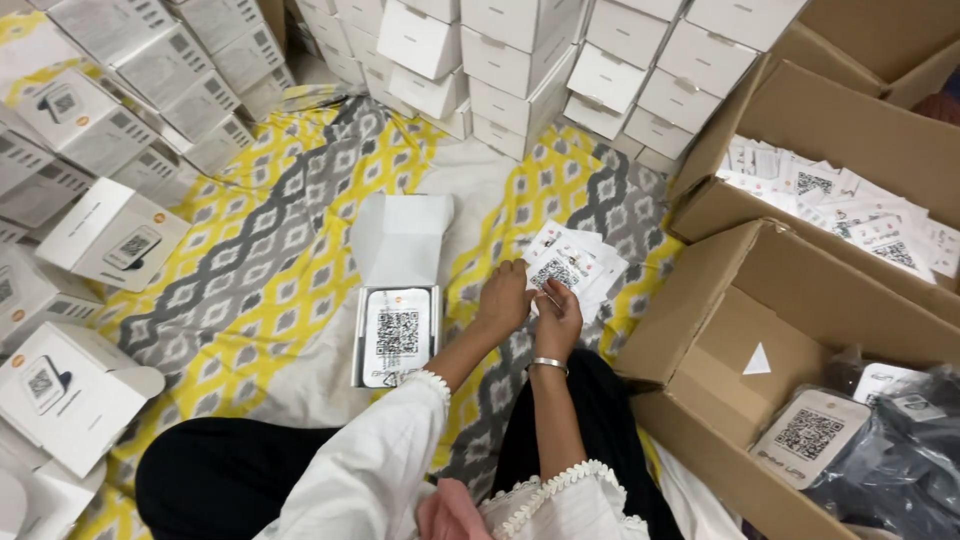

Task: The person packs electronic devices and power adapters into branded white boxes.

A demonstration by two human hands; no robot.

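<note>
Cards (572, 262), thin white paper slips with square black codes, lie in a loose fan on the patterned sheet (250, 250) just right of the open box (397, 300); the right hand (558, 318) pinches the edge of one slip and the left hand (503, 298) rests curled on the stack. To peel one off cleanly, I judge it best to press the stack flat and slide the top slip sideways. The box is stiff white card, lid upright, a glossy coded unit inside.

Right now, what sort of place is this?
Likely an informal packing area set up on a floor: stacks of small white boxes, cardboard cartons of printed cards and devices, and a patterned sheet as the work surface.
</note>
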